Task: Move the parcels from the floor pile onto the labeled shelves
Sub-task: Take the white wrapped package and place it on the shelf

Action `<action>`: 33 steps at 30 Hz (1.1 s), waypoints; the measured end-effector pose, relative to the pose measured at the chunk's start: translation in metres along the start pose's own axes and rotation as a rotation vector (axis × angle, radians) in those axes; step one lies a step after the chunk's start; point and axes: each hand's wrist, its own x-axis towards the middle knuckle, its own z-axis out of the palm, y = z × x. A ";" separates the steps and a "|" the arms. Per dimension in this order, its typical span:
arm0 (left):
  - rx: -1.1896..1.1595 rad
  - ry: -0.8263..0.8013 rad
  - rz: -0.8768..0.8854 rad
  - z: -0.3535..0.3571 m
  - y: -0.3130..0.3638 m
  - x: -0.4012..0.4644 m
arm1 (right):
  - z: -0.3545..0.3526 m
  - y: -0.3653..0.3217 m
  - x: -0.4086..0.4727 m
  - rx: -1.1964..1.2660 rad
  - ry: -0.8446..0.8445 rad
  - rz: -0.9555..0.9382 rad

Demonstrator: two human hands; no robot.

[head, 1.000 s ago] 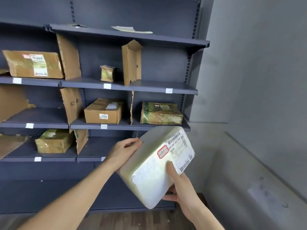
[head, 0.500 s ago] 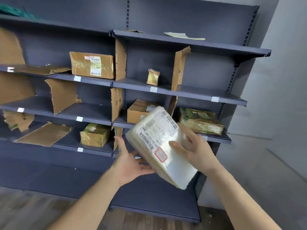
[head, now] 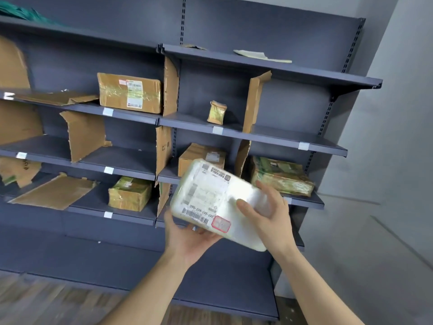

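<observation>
Dark grey shelves [head: 269, 134] fill the frame, with a white parcel [head: 218, 202] held up in front of them at lower centre.

Head view: the left hand [head: 187, 240] cradles the parcel from below, fingers curled under its near edge, while the right hand [head: 269, 214] grips its right end with the thumb pressed on top; the printed label and red-bordered sticker [head: 221, 223] face the camera. Behind it, on the centre shelf, sit a brown box [head: 199, 156] and, to the right, a taped green-and-brown parcel [head: 281, 175]. Higher up stand a small packet [head: 216, 112] and, left of centre, a large taped box [head: 130, 92]. Torn cardboard dividers [head: 255, 99] stand between the bays. Wood floor [head: 35, 301] shows at lower left.
</observation>
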 end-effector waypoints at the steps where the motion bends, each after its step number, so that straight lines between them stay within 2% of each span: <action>1: 0.028 -0.036 -0.012 -0.001 -0.002 0.003 | 0.000 0.000 0.001 -0.083 -0.013 -0.061; 3: -0.003 -0.020 -0.018 0.001 -0.007 0.007 | -0.005 -0.005 0.008 -0.147 0.005 -0.175; 6: -0.014 0.007 0.007 0.004 -0.015 0.009 | -0.024 0.003 0.016 0.020 0.076 -0.123; 9: 0.054 0.056 0.015 0.007 -0.030 0.010 | -0.038 0.027 0.014 0.299 0.109 0.160; 12: 0.023 0.178 -0.055 0.003 -0.049 0.014 | -0.042 0.050 0.011 0.456 -0.010 0.452; 15: 0.306 0.408 -0.017 -0.005 -0.059 0.024 | -0.056 0.068 0.012 0.425 0.014 0.550; 18: 0.691 0.581 0.175 -0.007 -0.062 0.037 | -0.076 0.080 0.015 0.416 0.065 0.592; 20: 0.866 0.541 0.223 0.011 -0.066 0.041 | -0.087 0.087 0.016 0.427 0.068 0.623; 23: 1.061 0.426 0.150 0.032 -0.071 0.046 | -0.103 0.093 0.020 0.415 0.093 0.634; 29: 1.177 0.185 -0.031 0.045 -0.085 0.058 | -0.125 0.104 0.022 0.394 0.084 0.626; 33: 1.190 0.244 -0.043 0.028 -0.102 0.064 | -0.130 0.132 0.012 0.435 0.055 0.667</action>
